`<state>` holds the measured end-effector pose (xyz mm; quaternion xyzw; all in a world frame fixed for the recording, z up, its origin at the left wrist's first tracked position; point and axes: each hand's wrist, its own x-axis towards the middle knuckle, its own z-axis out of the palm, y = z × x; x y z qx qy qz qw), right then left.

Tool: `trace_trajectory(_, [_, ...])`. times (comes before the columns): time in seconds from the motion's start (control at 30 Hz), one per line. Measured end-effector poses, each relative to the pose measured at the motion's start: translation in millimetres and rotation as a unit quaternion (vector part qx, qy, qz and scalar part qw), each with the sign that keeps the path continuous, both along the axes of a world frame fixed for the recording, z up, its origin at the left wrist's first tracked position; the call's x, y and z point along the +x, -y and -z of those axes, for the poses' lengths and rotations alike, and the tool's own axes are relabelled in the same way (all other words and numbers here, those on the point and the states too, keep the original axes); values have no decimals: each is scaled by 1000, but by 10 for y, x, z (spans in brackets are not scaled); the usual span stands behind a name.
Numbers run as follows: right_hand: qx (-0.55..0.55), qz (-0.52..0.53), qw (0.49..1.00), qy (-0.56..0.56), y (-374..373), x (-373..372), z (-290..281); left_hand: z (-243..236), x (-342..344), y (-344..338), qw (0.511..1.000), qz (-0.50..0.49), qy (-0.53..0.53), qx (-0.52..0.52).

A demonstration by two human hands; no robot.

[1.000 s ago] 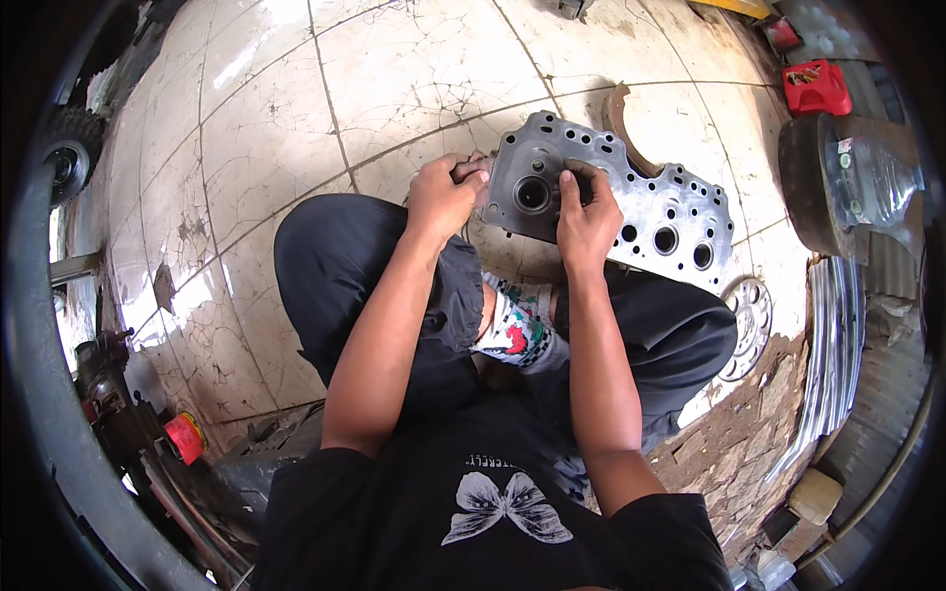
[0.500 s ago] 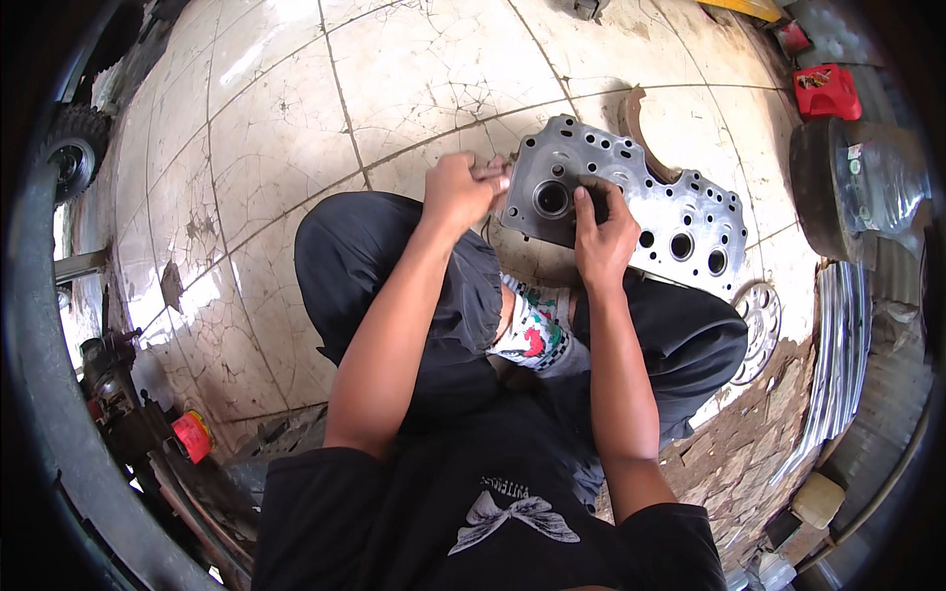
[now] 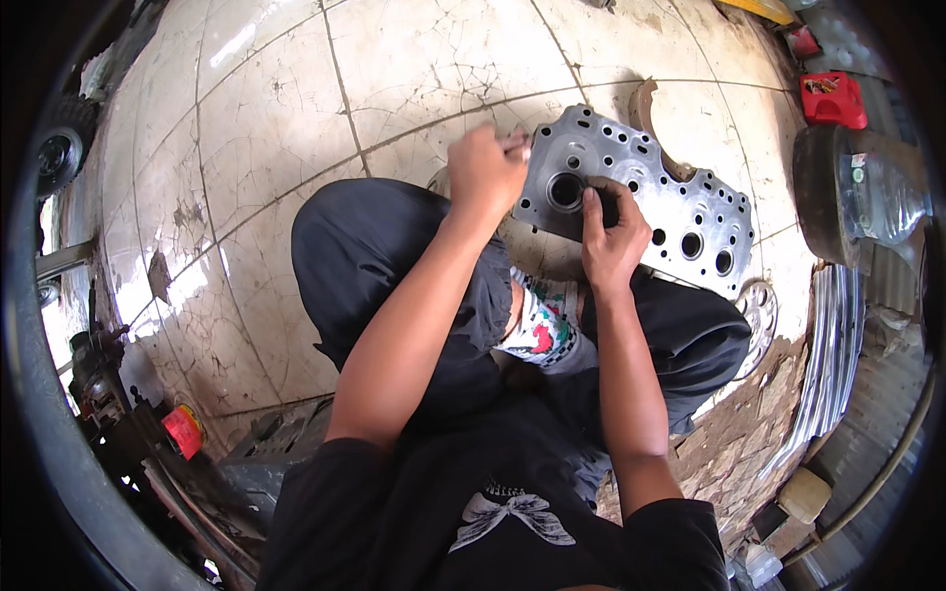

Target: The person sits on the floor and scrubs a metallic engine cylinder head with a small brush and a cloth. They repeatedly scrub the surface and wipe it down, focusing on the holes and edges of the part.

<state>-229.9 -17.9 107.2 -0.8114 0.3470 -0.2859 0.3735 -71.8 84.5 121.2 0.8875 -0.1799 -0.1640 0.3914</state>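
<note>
A grey flat metal plate [image 3: 670,202] pierced by round holes of several sizes lies tilted across the space in front of my crossed legs. Beside its large bore is my right hand [image 3: 618,236], thumb and fingers bent together and gripping the plate; the fingertips are partly hidden. Close to the plate's left edge, my left hand [image 3: 486,172] is curled, with thumb and finger pressed together toward that edge. Motion smears it slightly, and whatever it pinches is too small to make out.
Behind the plate lies a curved rusty metal piece [image 3: 650,118]. A round holed disc [image 3: 759,325] rests by my right knee. At right are a red jug [image 3: 833,100], a dark round drum [image 3: 820,187] and corrugated metal strips [image 3: 823,364]. A red can [image 3: 183,431] and machinery stand left.
My left hand has moved away from me and rightward along the plate's left edge. My right hand keeps its place beside the bore. The whole view has shifted slightly.
</note>
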Motion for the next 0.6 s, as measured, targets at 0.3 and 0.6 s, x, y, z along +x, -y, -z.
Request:
trace_trajectory(0.3, [-47,9,999,-4,-18,-13,34,-3,-87,-71,1000,-3,-12,-15])
trace_trajectory(0.6, [-70,1,998,-3,-17,-27,29,36,-113,-259,998,45,-45,-27])
